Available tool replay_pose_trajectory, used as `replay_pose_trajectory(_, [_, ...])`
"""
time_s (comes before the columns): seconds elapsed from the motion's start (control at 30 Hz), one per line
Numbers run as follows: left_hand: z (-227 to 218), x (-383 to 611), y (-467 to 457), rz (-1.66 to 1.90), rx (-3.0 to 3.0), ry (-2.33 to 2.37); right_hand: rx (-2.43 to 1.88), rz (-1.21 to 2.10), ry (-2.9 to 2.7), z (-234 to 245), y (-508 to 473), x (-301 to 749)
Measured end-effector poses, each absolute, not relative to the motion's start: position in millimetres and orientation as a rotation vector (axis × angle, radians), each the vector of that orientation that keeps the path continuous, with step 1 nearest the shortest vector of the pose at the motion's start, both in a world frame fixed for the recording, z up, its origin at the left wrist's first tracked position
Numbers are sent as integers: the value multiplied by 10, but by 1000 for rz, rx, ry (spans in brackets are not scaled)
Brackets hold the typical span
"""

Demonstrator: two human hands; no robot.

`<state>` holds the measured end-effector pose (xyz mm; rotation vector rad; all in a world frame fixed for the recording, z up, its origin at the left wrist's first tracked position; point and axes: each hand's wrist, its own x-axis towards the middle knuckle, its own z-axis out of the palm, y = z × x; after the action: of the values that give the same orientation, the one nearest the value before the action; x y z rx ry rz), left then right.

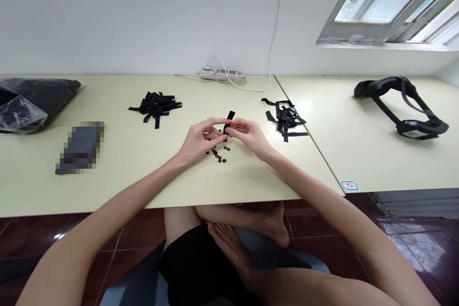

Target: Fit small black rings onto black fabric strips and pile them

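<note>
Both hands meet above the middle of the pale table point(125, 162). My left hand point(201, 139) and my right hand point(247, 134) pinch a short black strap piece point(229, 119) between their fingertips; its upper end sticks up between the thumbs. Just below the hands several small black rings point(217, 154) lie loose on the table. A pile of black strap pieces point(156, 105) lies to the far left of the hands, and another pile point(285, 117) lies to the right.
A black plastic bag point(32, 100) sits at the far left, with a blurred dark object point(81, 147) nearer. A white power strip point(222, 74) lies by the wall. On the adjoining right table point(358, 153) rests a black headset point(405, 105).
</note>
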<state>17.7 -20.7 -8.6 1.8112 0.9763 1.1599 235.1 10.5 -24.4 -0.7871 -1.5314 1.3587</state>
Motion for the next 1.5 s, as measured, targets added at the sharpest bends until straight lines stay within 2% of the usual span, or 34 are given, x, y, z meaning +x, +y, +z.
replay_pose_trajectory(0.2, [-52, 168, -202, 1187, 1822, 1027, -776, 1266, -1522, -249, 143, 2365])
replay_pose_trajectory(1.0, [-4, 148, -163, 1124, 1833, 1134, -811, 1237, -1594, -251, 109, 2373])
replay_pose_trajectory(1.23, [1, 132, -181, 1116, 1783, 1147, -816, 1121, -1657, -252, 113, 2366])
replay_pose_trajectory(1.5, [9, 131, -205, 1104, 1719, 1109, -780, 1179, -1621, -266, 90, 2349])
